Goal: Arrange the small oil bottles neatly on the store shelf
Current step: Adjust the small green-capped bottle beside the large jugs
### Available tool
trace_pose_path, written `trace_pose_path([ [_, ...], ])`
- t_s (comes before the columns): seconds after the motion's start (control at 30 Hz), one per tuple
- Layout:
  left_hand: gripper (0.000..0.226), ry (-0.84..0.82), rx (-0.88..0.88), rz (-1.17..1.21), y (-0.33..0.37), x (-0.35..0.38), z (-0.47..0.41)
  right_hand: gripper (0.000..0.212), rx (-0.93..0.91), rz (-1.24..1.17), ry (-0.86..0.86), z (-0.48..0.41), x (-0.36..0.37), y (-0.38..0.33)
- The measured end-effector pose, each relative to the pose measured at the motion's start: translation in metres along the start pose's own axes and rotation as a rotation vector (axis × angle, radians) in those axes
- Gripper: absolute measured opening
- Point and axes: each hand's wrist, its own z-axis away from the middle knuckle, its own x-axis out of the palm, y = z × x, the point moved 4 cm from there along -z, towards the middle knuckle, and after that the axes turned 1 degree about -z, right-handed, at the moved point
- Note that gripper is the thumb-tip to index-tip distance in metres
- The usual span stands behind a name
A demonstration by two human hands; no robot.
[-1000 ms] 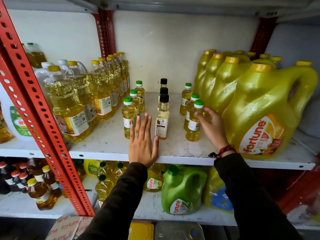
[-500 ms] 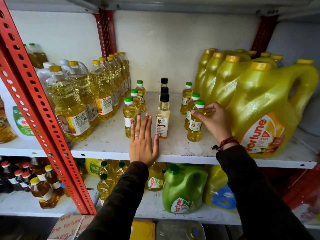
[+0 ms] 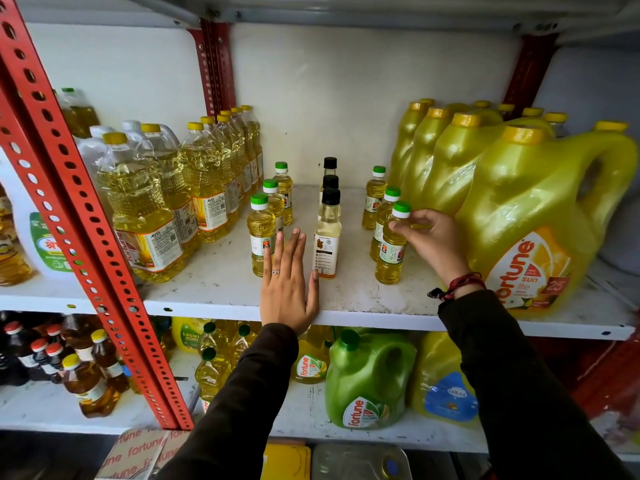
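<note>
On the white shelf (image 3: 214,289) stand three rows of small oil bottles. The left row has green caps, its front bottle (image 3: 260,233) nearest me. The middle row has black caps, led by a pale bottle (image 3: 327,237). In the right row the front green-capped bottle (image 3: 391,247) is gripped at its shoulder by my right hand (image 3: 427,237). My left hand (image 3: 287,285) lies flat on the shelf with fingers together, between the left and middle rows, its thumb touching the black-capped bottle's base.
Tall clear oil bottles (image 3: 145,209) fill the shelf's left side. Big yellow Fortune jugs (image 3: 526,216) crowd the right, close behind my right hand. A red perforated upright (image 3: 86,216) crosses the left. The lower shelf holds a green jug (image 3: 367,379) and more bottles.
My right hand has closed its fingers around the neck and shoulder of the front right bottle. The left hand has stayed flat on the shelf.
</note>
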Motion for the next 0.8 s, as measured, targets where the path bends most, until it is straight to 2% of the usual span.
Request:
trace_pose_path([
  [0.27,0.071,-0.004,-0.004,-0.001,-0.001,0.001,0.0,0.044,-0.015,0.072,0.063,0.006,0.003,-0.004],
  [0.43,0.07,0.003,0.001,-0.014,-0.002,0.002,0.0,0.028,-0.034,0.044,0.045,0.012,0.005,-0.004],
  [0.57,0.071,-0.004,-0.008,-0.012,-0.002,0.002,0.0,0.038,-0.029,0.007,0.071,0.015,0.006,-0.003],
  [0.8,0.072,-0.004,-0.02,-0.008,-0.002,0.0,0.001,0.034,0.001,-0.075,0.063,0.022,0.001,-0.008],
])
